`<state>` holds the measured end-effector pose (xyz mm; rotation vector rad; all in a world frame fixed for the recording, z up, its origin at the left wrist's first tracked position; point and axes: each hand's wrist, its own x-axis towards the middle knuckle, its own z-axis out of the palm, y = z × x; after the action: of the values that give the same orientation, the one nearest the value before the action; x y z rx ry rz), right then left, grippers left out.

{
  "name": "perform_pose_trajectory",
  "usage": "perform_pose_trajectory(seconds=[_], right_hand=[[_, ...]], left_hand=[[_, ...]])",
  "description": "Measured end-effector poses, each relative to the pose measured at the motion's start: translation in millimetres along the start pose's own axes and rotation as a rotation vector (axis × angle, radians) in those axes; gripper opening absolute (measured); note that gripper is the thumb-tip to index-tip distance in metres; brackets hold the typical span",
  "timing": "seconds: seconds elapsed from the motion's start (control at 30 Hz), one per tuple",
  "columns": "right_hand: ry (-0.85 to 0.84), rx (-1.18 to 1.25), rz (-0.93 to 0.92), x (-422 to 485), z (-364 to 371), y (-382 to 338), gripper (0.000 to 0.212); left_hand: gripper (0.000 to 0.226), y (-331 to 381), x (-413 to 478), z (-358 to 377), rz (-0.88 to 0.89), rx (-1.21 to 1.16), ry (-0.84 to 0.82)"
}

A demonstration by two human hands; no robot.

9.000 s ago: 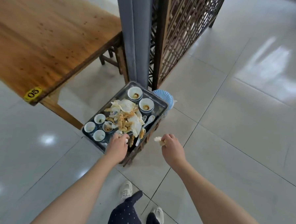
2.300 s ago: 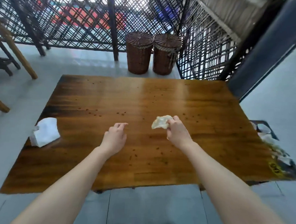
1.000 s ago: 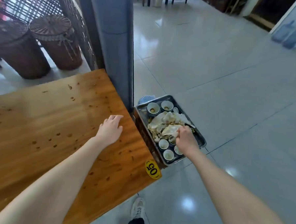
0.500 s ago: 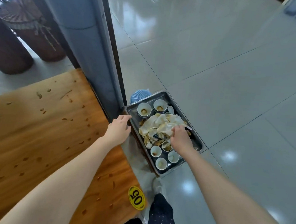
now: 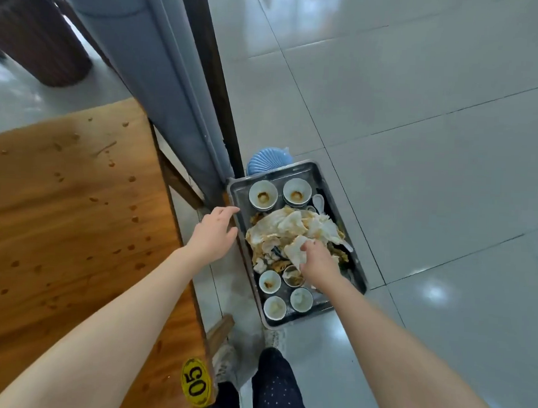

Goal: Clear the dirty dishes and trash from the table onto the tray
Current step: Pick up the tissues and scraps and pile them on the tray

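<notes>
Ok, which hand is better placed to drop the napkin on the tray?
Right. The right hand holds the napkin directly over the pile in the tray. The left hand is open by the tray's edge, holding nothing.

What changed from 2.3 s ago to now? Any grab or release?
Right hand carried the crumpled napkin from over the table down onto the trash pile in the tray, still holding it. Left hand moved off the table to beside the tray, open. Cups on the tray stayed put.
</notes>
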<state>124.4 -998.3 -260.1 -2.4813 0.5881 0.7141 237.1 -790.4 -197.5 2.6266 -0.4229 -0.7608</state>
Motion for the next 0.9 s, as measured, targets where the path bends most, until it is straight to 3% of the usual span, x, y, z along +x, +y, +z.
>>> perform_pose_trajectory(seconds=[0.17,0.5,0.7,0.9], right_hand=[[0.017,-0.017,-0.105,8,-31,-20,0.028],[0.033,-0.149,-0.269,-17,-65,-105,0.04],[0.185,-0.056,-0.53,-58,-50,-180,0.046],[0.302,-0.226,-0.752,-116,-3,-260,0.049]], left_hand=[[0.045,-2,-12,-19,-0.073,-0.04,0.071],[0.045,-39,-80,-63,-0.19,-0.153,0.237],[0.046,-91,-150,-81,-0.292,-0.201,0.336],[0.047,-167,-246,-84,-0.403,-0.155,0.437]])
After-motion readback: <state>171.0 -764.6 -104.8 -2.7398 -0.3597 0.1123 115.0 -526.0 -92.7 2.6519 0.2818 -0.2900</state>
